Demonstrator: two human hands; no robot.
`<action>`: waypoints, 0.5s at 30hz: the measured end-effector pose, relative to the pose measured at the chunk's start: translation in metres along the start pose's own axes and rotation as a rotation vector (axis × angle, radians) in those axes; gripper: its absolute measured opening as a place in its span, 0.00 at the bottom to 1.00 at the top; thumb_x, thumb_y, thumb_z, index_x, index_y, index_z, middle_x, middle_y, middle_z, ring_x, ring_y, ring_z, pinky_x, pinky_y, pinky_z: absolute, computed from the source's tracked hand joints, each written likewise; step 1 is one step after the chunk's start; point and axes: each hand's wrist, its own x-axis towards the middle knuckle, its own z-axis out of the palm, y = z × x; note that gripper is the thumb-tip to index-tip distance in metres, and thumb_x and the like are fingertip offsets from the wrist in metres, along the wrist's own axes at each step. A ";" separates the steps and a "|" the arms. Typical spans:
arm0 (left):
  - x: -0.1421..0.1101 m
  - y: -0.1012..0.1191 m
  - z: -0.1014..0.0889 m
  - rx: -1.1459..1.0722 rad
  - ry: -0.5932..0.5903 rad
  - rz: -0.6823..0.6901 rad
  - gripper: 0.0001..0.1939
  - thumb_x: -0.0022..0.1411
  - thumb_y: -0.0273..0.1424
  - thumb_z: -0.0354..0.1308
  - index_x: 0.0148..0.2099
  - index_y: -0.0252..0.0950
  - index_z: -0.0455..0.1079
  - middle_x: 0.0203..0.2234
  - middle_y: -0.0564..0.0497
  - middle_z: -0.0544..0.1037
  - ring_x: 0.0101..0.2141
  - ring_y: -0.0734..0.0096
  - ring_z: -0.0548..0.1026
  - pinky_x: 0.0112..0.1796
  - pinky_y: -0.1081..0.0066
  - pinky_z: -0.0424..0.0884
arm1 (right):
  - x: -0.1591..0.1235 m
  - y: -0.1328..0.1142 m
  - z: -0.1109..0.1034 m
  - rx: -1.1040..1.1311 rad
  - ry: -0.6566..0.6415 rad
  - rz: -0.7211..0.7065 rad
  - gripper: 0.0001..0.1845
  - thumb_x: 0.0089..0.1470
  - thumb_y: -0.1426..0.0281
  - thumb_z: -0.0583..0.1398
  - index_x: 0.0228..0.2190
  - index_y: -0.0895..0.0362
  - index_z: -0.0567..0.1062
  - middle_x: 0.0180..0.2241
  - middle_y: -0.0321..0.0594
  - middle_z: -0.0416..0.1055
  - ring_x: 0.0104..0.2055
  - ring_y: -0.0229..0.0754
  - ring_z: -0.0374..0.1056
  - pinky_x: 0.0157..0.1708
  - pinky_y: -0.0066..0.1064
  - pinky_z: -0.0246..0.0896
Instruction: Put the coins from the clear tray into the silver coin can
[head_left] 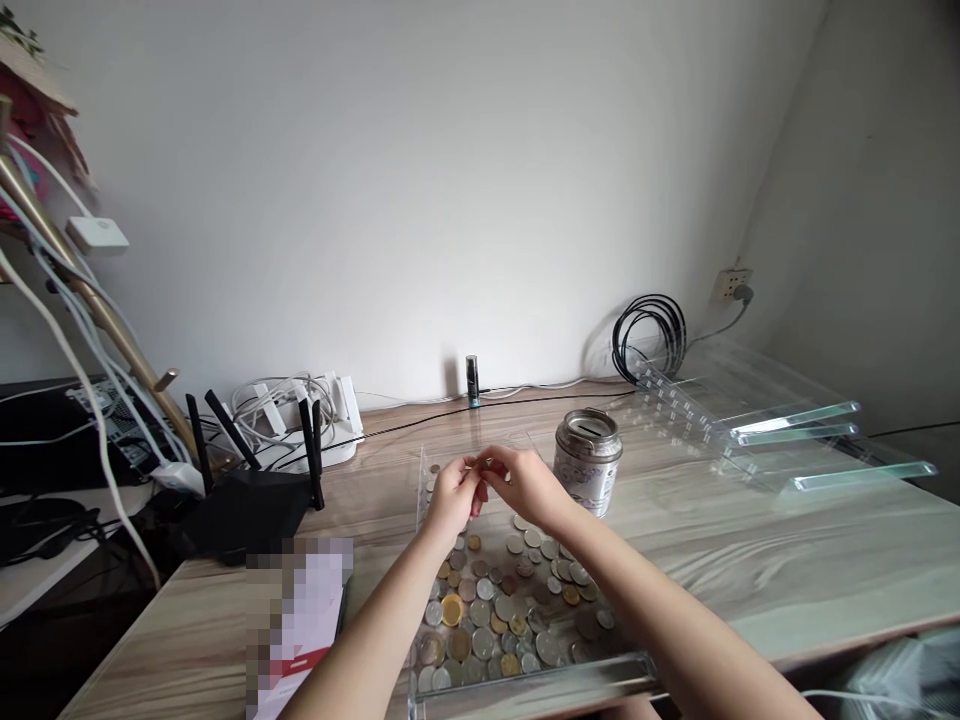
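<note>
Both of my hands meet fingertip to fingertip above the far part of a clear plastic tray [540, 682]. My left hand [452, 497] is closed in a pinch, and my right hand [527, 487] pinches against it from the other side. Whatever sits between the fingertips is too small and covered to make out. Many silver, copper and gold-coloured coins [484, 588] lie spread over the tray floor below, among them a larger gold-coloured coin [452, 610]. Just right of my right hand stands a round coin bank tin [589, 465] with a slot in its metal lid.
At left are a black router [244, 510] with antennas and a white box of bundled cables [296, 420]. A small dark bottle [472, 380] stands by the wall. Clear acrylic panels [750, 420] and a coiled black cable [649, 338] are at right. A blurred-out item [307, 620] lies front left.
</note>
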 end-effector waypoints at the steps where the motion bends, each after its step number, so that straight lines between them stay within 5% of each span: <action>1: -0.001 0.002 0.001 -0.029 -0.013 -0.013 0.08 0.54 0.34 0.53 0.30 0.35 0.62 0.11 0.58 0.64 0.09 0.83 0.56 0.12 0.80 0.45 | 0.000 -0.001 0.006 0.020 0.023 0.017 0.10 0.47 0.72 0.53 0.34 0.56 0.71 0.25 0.36 0.71 0.26 0.35 0.65 0.27 0.25 0.57; 4: -0.003 0.004 0.003 -0.076 -0.060 -0.051 0.08 0.55 0.35 0.52 0.31 0.35 0.60 0.12 0.59 0.64 0.09 0.84 0.54 0.11 0.81 0.44 | 0.001 0.000 0.008 0.040 0.077 0.021 0.07 0.46 0.74 0.54 0.30 0.56 0.71 0.25 0.35 0.71 0.27 0.35 0.65 0.28 0.25 0.57; 8: -0.003 0.001 0.002 -0.057 -0.002 -0.129 0.02 0.56 0.29 0.48 0.31 0.36 0.60 0.10 0.62 0.56 0.08 0.86 0.49 0.11 0.81 0.43 | 0.000 0.007 -0.025 -0.159 0.279 0.035 0.09 0.48 0.74 0.52 0.28 0.54 0.73 0.29 0.36 0.72 0.31 0.36 0.65 0.30 0.26 0.57; 11: -0.002 -0.005 -0.001 -0.003 0.038 -0.192 0.04 0.52 0.22 0.49 0.31 0.36 0.60 0.12 0.62 0.57 0.10 0.86 0.52 0.11 0.82 0.47 | -0.003 0.025 -0.059 -0.405 0.512 0.191 0.10 0.47 0.70 0.53 0.27 0.53 0.75 0.31 0.38 0.72 0.37 0.40 0.63 0.30 0.28 0.56; 15: 0.000 -0.006 -0.002 -0.012 0.014 -0.210 0.11 0.51 0.20 0.47 0.38 0.36 0.60 0.18 0.58 0.66 0.13 0.83 0.61 0.15 0.81 0.59 | -0.006 0.053 -0.086 -0.535 0.486 0.461 0.10 0.42 0.67 0.56 0.26 0.52 0.77 0.27 0.40 0.71 0.34 0.42 0.64 0.25 0.28 0.53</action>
